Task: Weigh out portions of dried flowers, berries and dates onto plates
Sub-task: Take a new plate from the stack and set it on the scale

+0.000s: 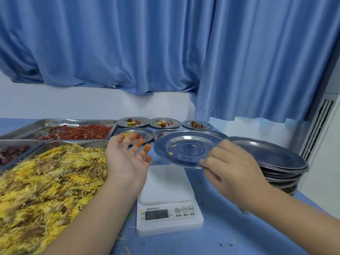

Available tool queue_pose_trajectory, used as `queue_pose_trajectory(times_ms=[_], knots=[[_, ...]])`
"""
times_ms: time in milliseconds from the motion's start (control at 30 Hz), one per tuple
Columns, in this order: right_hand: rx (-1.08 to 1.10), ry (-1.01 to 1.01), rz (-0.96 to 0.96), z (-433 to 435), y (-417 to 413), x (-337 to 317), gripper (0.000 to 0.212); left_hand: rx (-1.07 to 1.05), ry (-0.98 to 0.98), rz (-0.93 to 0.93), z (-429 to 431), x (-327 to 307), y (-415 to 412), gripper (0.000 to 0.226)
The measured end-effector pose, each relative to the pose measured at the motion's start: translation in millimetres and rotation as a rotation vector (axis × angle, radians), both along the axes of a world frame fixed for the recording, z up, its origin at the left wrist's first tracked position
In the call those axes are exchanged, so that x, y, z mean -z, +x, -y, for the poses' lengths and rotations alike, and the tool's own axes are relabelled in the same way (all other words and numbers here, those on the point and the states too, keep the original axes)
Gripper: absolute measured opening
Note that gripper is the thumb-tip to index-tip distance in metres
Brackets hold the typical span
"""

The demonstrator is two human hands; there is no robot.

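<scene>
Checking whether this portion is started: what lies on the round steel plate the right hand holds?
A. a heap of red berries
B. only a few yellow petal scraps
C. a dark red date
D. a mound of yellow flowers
B: the round steel plate, gripped at its rim by the right hand, carries only a few yellow petal scraps and nothing else.

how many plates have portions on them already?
5. Back row: left plate, middle plate, right plate. In front: near-left plate behind the fingers of the left hand, near-right plate mostly hidden by the held plate, which may hide more.
</scene>
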State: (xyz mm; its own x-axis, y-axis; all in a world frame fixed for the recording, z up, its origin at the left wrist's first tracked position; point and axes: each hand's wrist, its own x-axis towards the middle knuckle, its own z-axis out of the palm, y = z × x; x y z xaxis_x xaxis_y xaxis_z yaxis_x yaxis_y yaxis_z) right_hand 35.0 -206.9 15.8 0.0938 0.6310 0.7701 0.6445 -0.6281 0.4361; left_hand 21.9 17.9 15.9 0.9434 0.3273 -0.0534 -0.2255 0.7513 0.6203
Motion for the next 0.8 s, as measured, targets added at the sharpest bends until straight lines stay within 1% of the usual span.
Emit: queue_pose_trajectory(times_ms=[133, 233, 367, 400, 500, 600, 700, 800], knots=[[-0.104, -0.009, -0.056, -23.2, 0.1, 29.9, 0.016, -0.171, 0.026, -0.015, -17.2, -6.5, 0.4, 0.031], [-0.137, 0.004, -0.102, -34.9, 1.5, 44.7, 0.018, -0.218, 0.039, -0.036, -25.7, -6.9, 1.4, 0.031], [-0.164, -0.042, -0.181, -42.8, 4.8, 57.2, 0.006, -0.222, 0.041, -0.052, -30.6, -6.2, 3.1, 0.030], [-0.163, -0.045, -0.206, -42.9, 6.2, 59.2, 0.008, -0.225, 0.041, -0.056, -31.7, -6.2, 3.9, 0.031], [-0.137, -0.048, -0.279, -39.1, 10.0, 62.7, 0.024, -0.234, 0.039, -0.060, -36.4, -5.5, 5.6, 0.035], [-0.090, -0.067, -0.345, -32.4, 9.8, 61.9, 0.031, -0.239, 0.040, -0.055, -40.3, -3.6, 6.8, 0.031], [-0.031, -0.079, -0.408, -24.9, 5.0, 58.6, 0.025, -0.232, 0.049, -0.075, -40.5, -1.3, 7.3, 0.029], [-0.051, -0.082, -0.438, -9.5, 1.6, 55.2, 0.011, -0.210, 0.058, -0.090, -39.1, -0.6, 7.7, 0.030]])
